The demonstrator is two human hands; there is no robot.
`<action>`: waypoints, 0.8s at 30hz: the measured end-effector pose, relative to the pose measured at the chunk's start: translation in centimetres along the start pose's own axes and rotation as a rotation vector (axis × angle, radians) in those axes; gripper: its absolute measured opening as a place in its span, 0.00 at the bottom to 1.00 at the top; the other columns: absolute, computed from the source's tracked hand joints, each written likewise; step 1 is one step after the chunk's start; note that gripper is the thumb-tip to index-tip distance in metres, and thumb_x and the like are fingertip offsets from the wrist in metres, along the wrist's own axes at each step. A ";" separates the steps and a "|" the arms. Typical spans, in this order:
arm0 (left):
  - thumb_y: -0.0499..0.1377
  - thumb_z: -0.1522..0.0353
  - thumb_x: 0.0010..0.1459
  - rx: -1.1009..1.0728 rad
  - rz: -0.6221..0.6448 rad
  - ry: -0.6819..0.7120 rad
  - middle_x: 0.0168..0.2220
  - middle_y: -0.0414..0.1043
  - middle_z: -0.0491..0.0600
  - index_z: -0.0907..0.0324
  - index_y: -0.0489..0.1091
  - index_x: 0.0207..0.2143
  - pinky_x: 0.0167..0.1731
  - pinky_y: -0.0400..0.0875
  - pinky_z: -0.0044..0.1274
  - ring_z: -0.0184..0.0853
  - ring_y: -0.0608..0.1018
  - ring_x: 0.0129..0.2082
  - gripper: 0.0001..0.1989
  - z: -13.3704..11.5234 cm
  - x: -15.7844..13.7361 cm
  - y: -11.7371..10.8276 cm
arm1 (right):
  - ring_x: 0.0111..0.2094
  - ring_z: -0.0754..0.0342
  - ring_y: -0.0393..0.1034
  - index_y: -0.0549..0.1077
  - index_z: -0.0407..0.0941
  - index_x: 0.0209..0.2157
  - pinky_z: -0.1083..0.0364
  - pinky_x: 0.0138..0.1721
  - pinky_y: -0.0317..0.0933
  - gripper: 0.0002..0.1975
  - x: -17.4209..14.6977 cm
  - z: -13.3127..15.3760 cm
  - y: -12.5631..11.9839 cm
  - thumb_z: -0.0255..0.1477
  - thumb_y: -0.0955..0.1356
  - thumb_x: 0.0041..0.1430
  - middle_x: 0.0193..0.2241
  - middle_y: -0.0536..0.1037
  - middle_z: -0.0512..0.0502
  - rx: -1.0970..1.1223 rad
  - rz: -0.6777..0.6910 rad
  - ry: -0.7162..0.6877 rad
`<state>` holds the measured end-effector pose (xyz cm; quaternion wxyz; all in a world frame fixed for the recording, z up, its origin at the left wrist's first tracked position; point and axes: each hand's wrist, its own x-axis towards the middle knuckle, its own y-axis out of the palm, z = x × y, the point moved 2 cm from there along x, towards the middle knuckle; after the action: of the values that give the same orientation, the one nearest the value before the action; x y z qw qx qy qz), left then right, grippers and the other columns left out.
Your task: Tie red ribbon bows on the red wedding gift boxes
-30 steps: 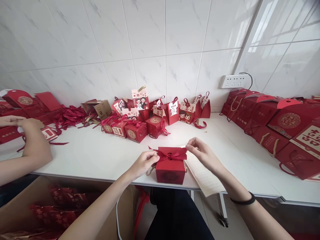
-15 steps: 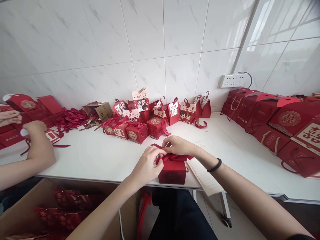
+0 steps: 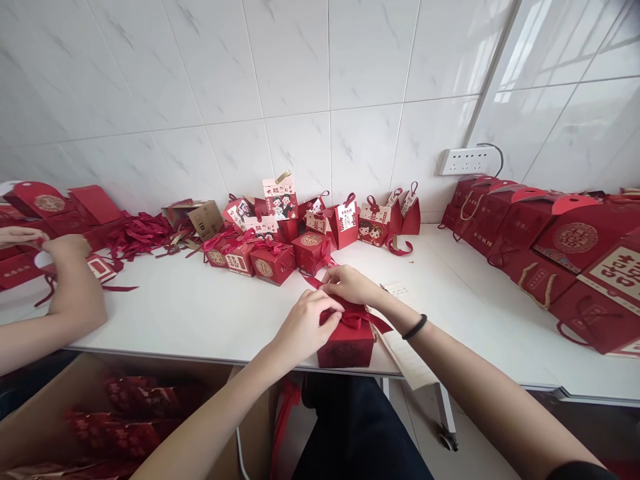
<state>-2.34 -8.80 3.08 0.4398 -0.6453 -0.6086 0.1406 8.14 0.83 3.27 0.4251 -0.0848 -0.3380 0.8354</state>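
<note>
A small red gift box (image 3: 345,351) stands at the table's front edge. On its top lies a dark red ribbon (image 3: 353,321), looped into a bow, with one tail out to the right. My left hand (image 3: 306,323) is closed at the bow's left side, thumb and index finger pinching the ribbon. Just behind it my right hand (image 3: 350,285), fingers bent down, is closed on the ribbon at the back of the box. The fingertips partly hide the knot.
Behind stand several finished ribboned boxes (image 3: 273,263) and tag-topped ones. Stacked red boxes (image 3: 575,240) fill the right side. A ribbon heap (image 3: 143,235) lies left, near a co-worker's hands (image 3: 65,247). A paper sheet (image 3: 407,353) overhangs the edge; an open carton (image 3: 215,407) sits below.
My right hand has moved slightly left and toward the back of the box. The bow and its right tail now show more. My left hand has shifted a little right.
</note>
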 end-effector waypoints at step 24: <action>0.52 0.72 0.58 -0.021 0.051 0.015 0.34 0.70 0.47 0.56 0.69 0.45 0.44 0.65 0.27 0.36 0.71 0.40 0.13 0.0 -0.1 -0.1 | 0.33 0.56 0.69 0.70 0.40 0.31 0.57 0.37 0.63 0.13 -5.1 -3.0 -4.3 0.37 0.65 0.55 0.32 0.74 0.45 0.369 -0.008 0.126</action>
<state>-2.46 -8.85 3.11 0.4338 -0.6662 -0.5902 0.1403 15.42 0.16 3.02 0.4569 -0.0562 -0.1523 0.8746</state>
